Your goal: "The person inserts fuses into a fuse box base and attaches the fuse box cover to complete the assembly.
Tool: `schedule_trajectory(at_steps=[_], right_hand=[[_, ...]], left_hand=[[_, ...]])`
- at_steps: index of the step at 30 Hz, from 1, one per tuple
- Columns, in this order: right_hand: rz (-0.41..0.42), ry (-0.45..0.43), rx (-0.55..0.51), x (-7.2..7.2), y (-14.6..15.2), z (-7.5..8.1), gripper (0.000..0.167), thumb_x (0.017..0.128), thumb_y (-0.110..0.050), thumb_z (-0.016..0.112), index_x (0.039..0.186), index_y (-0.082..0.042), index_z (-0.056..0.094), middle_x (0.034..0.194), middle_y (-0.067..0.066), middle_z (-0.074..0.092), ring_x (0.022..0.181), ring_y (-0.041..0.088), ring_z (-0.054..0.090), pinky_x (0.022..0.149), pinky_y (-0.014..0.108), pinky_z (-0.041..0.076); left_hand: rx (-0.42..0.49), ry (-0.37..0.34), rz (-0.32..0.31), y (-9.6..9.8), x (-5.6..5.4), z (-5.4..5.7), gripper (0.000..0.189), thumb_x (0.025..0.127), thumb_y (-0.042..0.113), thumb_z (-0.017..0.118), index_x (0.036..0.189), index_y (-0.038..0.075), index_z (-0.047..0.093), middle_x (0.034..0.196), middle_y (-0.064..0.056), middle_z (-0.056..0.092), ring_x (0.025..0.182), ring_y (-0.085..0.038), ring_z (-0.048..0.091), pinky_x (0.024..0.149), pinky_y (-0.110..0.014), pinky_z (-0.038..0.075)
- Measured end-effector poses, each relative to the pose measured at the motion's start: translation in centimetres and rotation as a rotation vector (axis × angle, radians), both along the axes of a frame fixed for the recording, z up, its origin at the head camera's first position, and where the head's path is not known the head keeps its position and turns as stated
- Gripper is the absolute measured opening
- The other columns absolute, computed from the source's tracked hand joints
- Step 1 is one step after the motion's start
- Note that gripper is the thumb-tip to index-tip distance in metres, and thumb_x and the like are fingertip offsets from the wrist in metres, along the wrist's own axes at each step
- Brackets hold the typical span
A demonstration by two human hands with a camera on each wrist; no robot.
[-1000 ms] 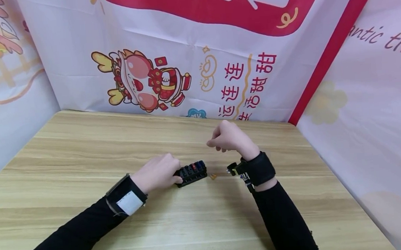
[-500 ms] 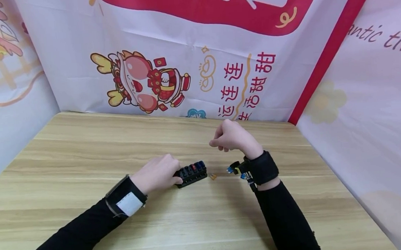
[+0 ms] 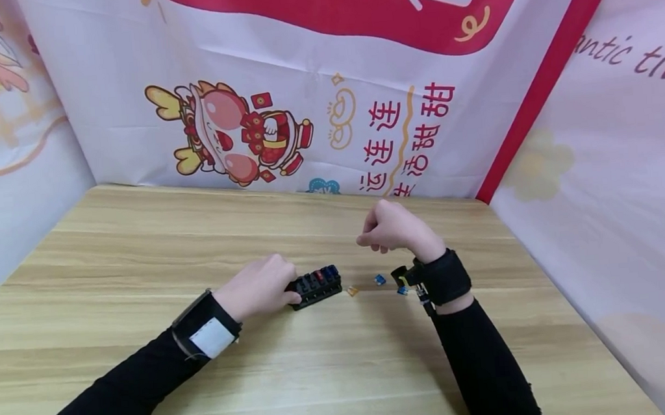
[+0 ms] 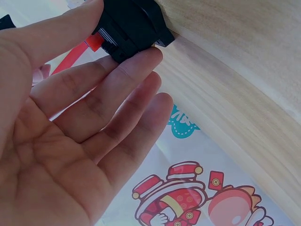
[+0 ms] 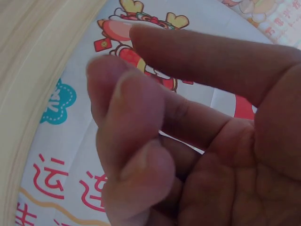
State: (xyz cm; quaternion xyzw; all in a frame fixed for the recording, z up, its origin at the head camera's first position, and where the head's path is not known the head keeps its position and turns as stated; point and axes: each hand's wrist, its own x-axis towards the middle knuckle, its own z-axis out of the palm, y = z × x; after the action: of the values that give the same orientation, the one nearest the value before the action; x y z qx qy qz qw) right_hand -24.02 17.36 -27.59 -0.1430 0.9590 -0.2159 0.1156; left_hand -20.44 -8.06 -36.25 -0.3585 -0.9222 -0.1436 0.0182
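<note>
Pinching one end of black, ridged, oblong plastic-looking block (image 3: 318, 287) on pale wood-grain tabletop (image 3: 299, 379) with left hand (image 3: 259, 285). Likely to pivot if pressed at free end. Just beside: small angular orange piece (image 3: 352, 291); farther right, two small blue pieces (image 3: 380, 279). Could scatter if brushed by black right-wrist camera (image 3: 399, 276). Beyond, with right hand (image 3: 395, 227): hovering loosely curled, pinching nothing visible.

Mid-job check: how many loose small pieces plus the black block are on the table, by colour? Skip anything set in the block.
Black block: 1, gripped at one end by the left hand
Blue pieces: 2, the second blue piece beside the right wrist's gear
Orange piece: 1
Total: 4
</note>
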Motion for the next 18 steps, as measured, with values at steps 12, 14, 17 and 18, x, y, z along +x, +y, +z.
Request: schedule_trajectory(at_steps=[12,14,17,18], right_hand=[[0.026,0.042,0.038,0.9,1.8,-1.9,0.020,0.090,-0.014,0.072,0.071,-0.009,0.069,0.065,0.006,0.063,0.056,0.019,0.060,0.056,0.030,0.048],[0.029,0.041,0.064,1.0,2.1,-2.3,0.019,0.089,-0.013,0.072,0.070,-0.009,0.070,0.063,0.005,0.062,0.054,0.017,0.058,0.055,0.030,0.047],[0.034,0.051,0.098,1.3,2.7,-2.8,0.017,0.088,-0.011,0.073,0.072,-0.007,0.071,0.063,0.004,0.061,0.053,0.016,0.056,0.054,0.030,0.046],[0.032,0.054,0.101,1.4,2.8,-2.9,0.016,0.087,-0.010,0.073,0.073,-0.006,0.071,0.063,0.004,0.061,0.053,0.016,0.057,0.054,0.030,0.046]], left_hand=[[-0.004,0.002,0.001,0.1,0.0,0.1,0.024,0.082,0.023,0.082,0.072,0.008,0.067,0.061,0.004,0.051,0.050,-0.008,0.042,0.047,-0.024,0.035],[-0.007,-0.003,0.003,0.1,0.0,0.0,0.024,0.082,0.024,0.082,0.072,0.008,0.067,0.061,0.004,0.051,0.050,-0.008,0.042,0.047,-0.024,0.035],[-0.004,-0.008,0.006,0.0,0.0,0.0,0.023,0.083,0.023,0.081,0.073,0.008,0.067,0.061,0.004,0.051,0.050,-0.008,0.042,0.047,-0.023,0.034],[-0.003,-0.008,0.006,0.0,0.0,0.0,0.023,0.083,0.023,0.081,0.073,0.008,0.067,0.061,0.004,0.050,0.050,-0.008,0.042,0.047,-0.023,0.034]])
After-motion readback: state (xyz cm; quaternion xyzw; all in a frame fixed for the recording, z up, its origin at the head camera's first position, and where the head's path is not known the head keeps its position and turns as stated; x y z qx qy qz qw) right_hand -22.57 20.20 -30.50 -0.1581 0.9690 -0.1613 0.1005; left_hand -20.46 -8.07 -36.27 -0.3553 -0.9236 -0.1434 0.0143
